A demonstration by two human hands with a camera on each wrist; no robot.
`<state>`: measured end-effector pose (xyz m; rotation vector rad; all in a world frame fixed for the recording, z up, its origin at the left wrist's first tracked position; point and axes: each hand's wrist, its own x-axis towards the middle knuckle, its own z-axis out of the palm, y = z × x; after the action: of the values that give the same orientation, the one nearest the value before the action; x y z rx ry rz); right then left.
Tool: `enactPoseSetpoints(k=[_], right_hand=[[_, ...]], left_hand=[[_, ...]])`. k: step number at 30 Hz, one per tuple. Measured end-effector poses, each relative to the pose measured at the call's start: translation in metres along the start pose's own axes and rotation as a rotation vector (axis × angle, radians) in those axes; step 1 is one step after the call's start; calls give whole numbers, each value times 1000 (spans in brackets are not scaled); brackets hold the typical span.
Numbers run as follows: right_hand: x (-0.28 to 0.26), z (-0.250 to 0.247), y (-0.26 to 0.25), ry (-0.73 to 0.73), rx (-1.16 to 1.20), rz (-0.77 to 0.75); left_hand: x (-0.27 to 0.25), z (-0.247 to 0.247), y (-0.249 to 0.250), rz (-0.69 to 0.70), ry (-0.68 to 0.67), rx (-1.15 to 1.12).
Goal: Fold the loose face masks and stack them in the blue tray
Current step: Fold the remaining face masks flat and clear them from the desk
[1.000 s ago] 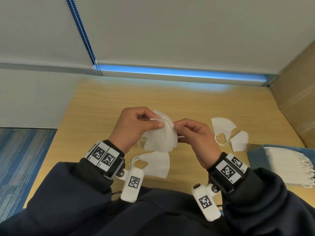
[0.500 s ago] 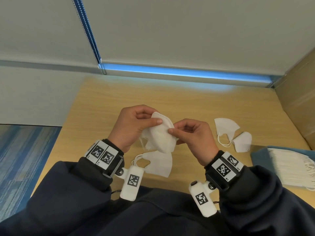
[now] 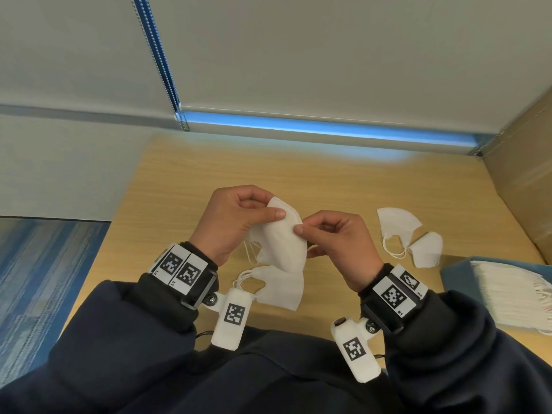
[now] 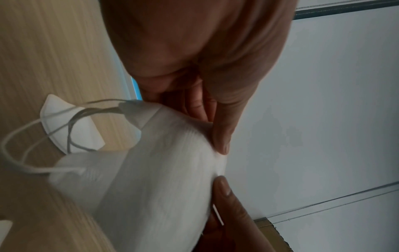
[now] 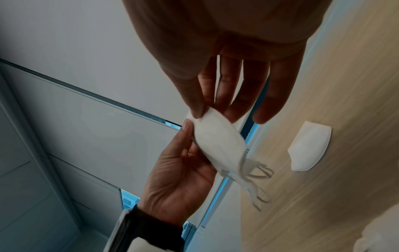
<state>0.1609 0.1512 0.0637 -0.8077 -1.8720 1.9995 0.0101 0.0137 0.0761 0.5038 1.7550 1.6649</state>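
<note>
Head view. Held face mask [image 3: 283, 243]: white, pinched above the wooden table [image 3: 328, 186] between both hands. Left hand [image 3: 230, 222]: thumb and curled fingers closed on the mask's upper edge. Right hand [image 3: 337, 246]: thumb and forefinger pinched the same edge just beside the left thumb; ear loops [image 3: 249, 252] hung at the mask's left. Second mask [image 3: 280, 289]: flat on the table, directly below the held one. 2 further loose masks [image 3: 398, 222] [image 3: 425, 249]: on the table to the right, touching each other. Blue tray [image 3: 455, 279]: right table edge, carrying a stack of folded masks [image 3: 507, 291]. Cardboard box [image 3: 525, 180]: far right.

Left wrist view. Left hand [image 4: 205, 51]: thumb tip pressed on the mask [image 4: 155, 170], which appeared blurred; right thumb [image 4: 224, 192] met the same edge from below. 1 loose mask [image 4: 71, 129] lay on the table beyond.

Right wrist view. Right hand [image 5: 226, 59]: thumb and forefinger pinched the mask [image 5: 218, 141]; remaining fingers extended. Left hand [image 5: 179, 184]: thumb tip against the same corner. 1 mask [image 5: 308, 146] lay on the table.
</note>
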Motion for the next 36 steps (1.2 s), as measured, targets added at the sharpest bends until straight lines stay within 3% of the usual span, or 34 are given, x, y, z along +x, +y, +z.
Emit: enactPoseSetpoints(k=[27, 29, 33, 36], right_hand=[[11, 6, 6, -37, 50, 149], [11, 4, 9, -36, 64, 180], [17, -5, 25, 11, 103, 277], [24, -18, 46, 38, 149, 430]], left_hand=[[7, -15, -11, -33, -9, 46], [8, -18, -15, -47, -63, 95], [10, -32, -30, -157, -308, 379], [12, -44, -49, -207, -331, 467]])
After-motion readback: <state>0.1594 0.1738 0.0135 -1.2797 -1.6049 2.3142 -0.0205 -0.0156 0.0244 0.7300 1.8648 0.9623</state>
